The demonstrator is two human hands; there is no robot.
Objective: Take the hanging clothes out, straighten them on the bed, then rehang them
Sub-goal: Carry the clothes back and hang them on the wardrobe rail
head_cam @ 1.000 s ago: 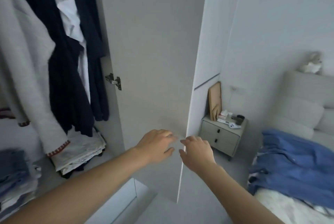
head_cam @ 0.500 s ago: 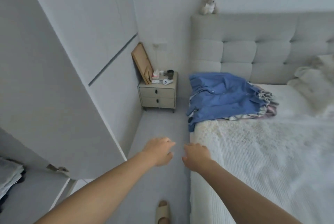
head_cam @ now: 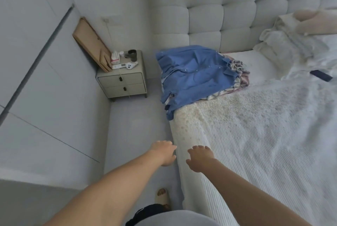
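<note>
A blue button shirt (head_cam: 193, 78) lies crumpled at the head end of the bed (head_cam: 255, 143), on top of a striped pinkish garment (head_cam: 240, 76), with one sleeve hanging over the bed's left edge. My left hand (head_cam: 162, 153) hovers over the floor just left of the bed's edge, fingers loosely curled and holding nothing. My right hand (head_cam: 199, 158) is stretched over the bed's near left edge, fingers relaxed, also holding nothing. Both hands are well short of the shirt. The wardrobe's hanging clothes are out of view.
A white wardrobe front (head_cam: 45, 80) runs along the left. A grey nightstand (head_cam: 124, 80) with small items and a leaning wooden board (head_cam: 91, 43) stands beside the headboard. A dark phone (head_cam: 321, 76) and bunched blankets (head_cam: 291, 43) lie at the bed's far right. My slippered foot (head_cam: 162, 196) stands on the narrow floor strip.
My view swung from the open wardrobe to the bed and moved closer. Both hands left the wardrobe door's edge and now reach out over the bed's left edge, still holding nothing.
</note>
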